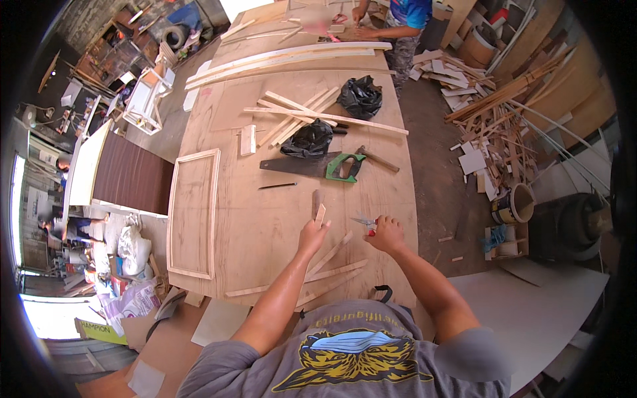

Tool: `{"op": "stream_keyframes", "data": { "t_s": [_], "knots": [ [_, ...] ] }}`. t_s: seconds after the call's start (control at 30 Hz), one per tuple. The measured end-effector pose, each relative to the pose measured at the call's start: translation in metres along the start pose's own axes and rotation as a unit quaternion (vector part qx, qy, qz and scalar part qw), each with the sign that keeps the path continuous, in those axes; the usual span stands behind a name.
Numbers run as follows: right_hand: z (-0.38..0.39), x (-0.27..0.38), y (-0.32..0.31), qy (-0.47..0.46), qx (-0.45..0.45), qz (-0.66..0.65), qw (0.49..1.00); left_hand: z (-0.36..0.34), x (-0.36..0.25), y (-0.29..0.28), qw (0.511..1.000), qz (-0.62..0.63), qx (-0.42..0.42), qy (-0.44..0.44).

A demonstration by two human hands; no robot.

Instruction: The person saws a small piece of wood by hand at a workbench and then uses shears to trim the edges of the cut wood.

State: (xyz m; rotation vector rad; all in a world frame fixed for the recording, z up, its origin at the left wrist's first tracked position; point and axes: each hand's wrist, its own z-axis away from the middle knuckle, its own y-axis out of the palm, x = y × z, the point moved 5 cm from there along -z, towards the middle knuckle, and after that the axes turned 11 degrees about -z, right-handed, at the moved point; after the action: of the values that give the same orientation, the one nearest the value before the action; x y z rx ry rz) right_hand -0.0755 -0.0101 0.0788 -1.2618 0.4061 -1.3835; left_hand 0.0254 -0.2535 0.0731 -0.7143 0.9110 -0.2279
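My left hand [313, 237] is closed round a short, pale wood strip [321, 213] with a slanted end, held upright over the plywood tabletop [232, 199]. A dull brown piece [316, 196] shows just behind the strip; I cannot tell whether I hold it too. To the right, my right hand [387, 234] grips red-handled snips [362, 221]. Their metal blades point left toward the strip, apart from it. Beyond my hands lie a green-handled handsaw [302, 166], a hammer [378, 159] and a dark pencil [277, 186]. Thin wood strips [332, 272] lie under and beside my forearms.
A rectangular wooden frame [215, 199] lies at the table's left edge. Farther off are crossed wood strips [272, 109], two black plastic bags [310, 139] [360, 97] and long boards [285, 58]. Another person [406, 20] stands at the far right end. Wood scraps [494, 139] cover the floor rightward.
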Motion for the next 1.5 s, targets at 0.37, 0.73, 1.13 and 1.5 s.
{"op": "stream_keyframes", "data": {
  "t_s": [0.37,0.73,1.13,1.5],
  "knots": [
    [-0.091,0.027,0.063,-0.095,-0.051,0.063,0.992,-0.053,0.033,0.017,0.991,-0.110,-0.046,-0.053],
    [-0.104,0.037,0.062,-0.084,-0.032,0.042,0.995,-0.112,0.067,0.048,0.986,-0.126,-0.080,-0.074],
    [-0.067,0.093,-0.012,-0.122,-0.028,-0.554,0.823,-0.014,-0.074,-0.017,0.989,0.092,0.022,0.111],
    [0.055,0.129,-0.171,-0.217,-0.066,-0.695,0.682,0.077,-0.152,-0.081,0.883,0.386,0.058,0.261]
  ]
}}
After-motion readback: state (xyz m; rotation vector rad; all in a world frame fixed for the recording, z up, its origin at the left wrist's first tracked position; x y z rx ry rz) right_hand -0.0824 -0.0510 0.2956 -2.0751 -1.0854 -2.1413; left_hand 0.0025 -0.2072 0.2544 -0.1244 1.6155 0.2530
